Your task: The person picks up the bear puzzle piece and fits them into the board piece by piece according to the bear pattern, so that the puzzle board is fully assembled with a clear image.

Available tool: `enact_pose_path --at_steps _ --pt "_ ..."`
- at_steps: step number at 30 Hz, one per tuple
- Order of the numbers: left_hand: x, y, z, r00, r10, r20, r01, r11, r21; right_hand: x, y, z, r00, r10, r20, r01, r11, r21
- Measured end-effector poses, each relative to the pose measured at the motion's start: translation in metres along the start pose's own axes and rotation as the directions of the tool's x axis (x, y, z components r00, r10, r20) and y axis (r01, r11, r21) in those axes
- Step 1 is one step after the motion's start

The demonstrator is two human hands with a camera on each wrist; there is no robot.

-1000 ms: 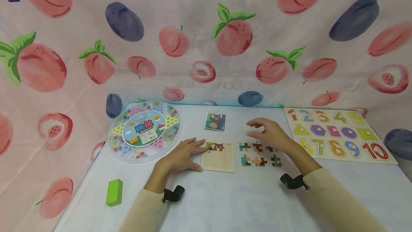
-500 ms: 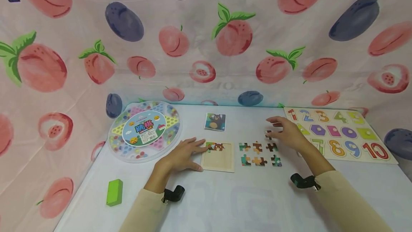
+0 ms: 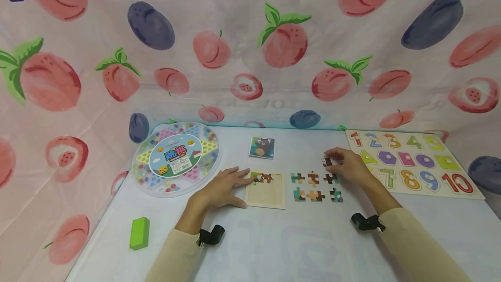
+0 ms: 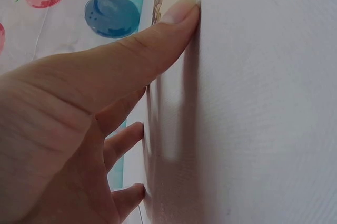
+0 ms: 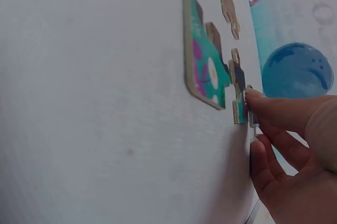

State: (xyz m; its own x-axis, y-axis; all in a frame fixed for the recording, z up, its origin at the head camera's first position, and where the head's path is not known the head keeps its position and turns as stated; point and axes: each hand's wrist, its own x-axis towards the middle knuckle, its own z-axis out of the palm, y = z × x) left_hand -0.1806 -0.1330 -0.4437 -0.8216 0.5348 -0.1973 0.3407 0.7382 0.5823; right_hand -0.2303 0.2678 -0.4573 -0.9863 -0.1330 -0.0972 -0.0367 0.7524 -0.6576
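Note:
My right hand (image 3: 346, 166) pinches a jigsaw puzzle piece (image 3: 326, 161) at the far right corner of the loose pieces. In the right wrist view, thumb and fingers meet at that piece's edge, low on the table. My left hand (image 3: 223, 188) lies spread beside a shallow wooden puzzle tray (image 3: 266, 197). Its index fingertip touches the tray's upper left, and in the left wrist view its thumb (image 4: 176, 16) rests against the tray edge. Joined pieces with a brown bear (image 3: 266, 179) fill part of the tray's top row. Several loose pieces (image 3: 315, 196) lie right of the tray in rows.
Behind the tray lies a bear picture card (image 3: 262, 148). A round Chinese checkers box (image 3: 176, 186) sits at the left, with a green block (image 3: 139, 233) nearer the front. A number and shape board (image 3: 415, 189) lies at the right. A fruit-print cloth (image 3: 242, 55) hangs behind.
My right hand has moved right from above the loose pieces to the far right one, and its fingers have closed on that piece. The left hand and the tray stay put.

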Motion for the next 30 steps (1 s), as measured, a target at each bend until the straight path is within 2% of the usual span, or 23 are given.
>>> enact_pose_path --at_steps 12,21,30 --pt "0.0010 0.0005 -0.0018 1.000 0.000 -0.001 0.000 1.000 0.000 0.0031 0.0029 0.0007 1.000 -0.006 -0.009 0.006 1.000 -0.028" --pt "0.0020 -0.0007 -0.0009 1.000 0.003 -0.003 -0.003 1.000 0.000 0.0050 0.0025 0.0006 1.000 0.015 -0.022 -0.016 0.999 -0.035" --pt "0.0010 -0.0007 0.0012 1.000 -0.002 0.005 0.002 1.000 -0.012 0.0047 0.0008 0.0016 0.999 0.054 -0.001 -0.054 0.998 -0.021"
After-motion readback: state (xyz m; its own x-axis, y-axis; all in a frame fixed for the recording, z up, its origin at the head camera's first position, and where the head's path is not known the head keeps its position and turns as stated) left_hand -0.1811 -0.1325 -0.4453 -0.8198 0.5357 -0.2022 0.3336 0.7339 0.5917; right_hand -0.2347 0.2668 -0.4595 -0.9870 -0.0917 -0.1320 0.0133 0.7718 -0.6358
